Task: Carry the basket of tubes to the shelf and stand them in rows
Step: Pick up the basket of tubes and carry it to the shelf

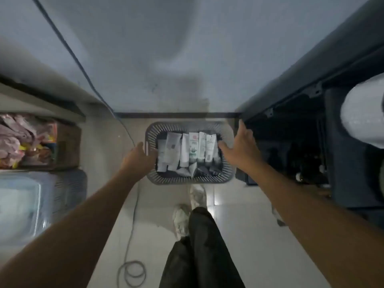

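Note:
A grey slatted plastic basket (190, 179) sits low in front of me, near the foot of the wall. Several white tubes (188, 149) lie flat inside it, side by side, with smaller ones at the near end. My left hand (138, 153) grips the basket's left rim at the handle slot. My right hand (239, 147) is spread, fingers apart, over the basket's right rim; whether it touches the rim is unclear. The dark shelf unit (295, 146) stands just to the right of the basket.
A cable (133, 215) runs down the wall and coils on the tiled floor at the left. A box of packets (31, 142) and a clear plastic bin (25, 202) stand at the left. My legs and shoes (191, 206) are below the basket. A white roll (363, 113) is far right.

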`<state>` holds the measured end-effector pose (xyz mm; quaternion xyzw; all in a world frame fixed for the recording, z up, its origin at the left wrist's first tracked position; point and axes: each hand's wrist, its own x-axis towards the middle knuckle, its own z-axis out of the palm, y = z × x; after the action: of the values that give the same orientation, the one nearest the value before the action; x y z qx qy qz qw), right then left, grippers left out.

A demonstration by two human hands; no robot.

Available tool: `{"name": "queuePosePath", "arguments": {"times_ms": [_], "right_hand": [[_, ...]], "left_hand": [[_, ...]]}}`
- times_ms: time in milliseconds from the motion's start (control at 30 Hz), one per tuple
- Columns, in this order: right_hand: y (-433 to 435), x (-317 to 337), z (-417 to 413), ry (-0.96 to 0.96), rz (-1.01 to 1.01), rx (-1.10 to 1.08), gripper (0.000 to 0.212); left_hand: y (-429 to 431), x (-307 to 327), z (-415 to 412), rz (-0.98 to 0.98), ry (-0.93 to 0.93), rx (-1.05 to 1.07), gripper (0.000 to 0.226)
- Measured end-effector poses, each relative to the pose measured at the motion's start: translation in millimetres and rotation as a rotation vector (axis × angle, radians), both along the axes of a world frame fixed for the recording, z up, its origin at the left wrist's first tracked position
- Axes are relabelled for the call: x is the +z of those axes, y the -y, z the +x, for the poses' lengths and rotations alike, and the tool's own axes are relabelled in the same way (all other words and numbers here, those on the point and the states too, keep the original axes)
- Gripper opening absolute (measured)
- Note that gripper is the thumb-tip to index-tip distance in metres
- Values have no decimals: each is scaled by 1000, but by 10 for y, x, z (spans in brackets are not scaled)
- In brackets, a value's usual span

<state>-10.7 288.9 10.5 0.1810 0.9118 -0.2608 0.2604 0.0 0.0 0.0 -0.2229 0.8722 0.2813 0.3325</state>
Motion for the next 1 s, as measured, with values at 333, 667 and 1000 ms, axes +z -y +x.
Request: {"name": "queuePosePath", "arguments": {"times_ms": [333, 667, 1000], "right_hand": [[-67, -1608, 125, 142, -29, -206, 108], [-128, -1521, 114, 142, 56, -149, 110], [-75, -196, 584, 12, 147, -202, 99]], "left_hand": [[-123, -1302, -18, -6, 32, 186, 79], [-85, -1327, -117, 9, -9, 139, 75], [-93, -31, -45, -89, -143, -98, 82]]}}
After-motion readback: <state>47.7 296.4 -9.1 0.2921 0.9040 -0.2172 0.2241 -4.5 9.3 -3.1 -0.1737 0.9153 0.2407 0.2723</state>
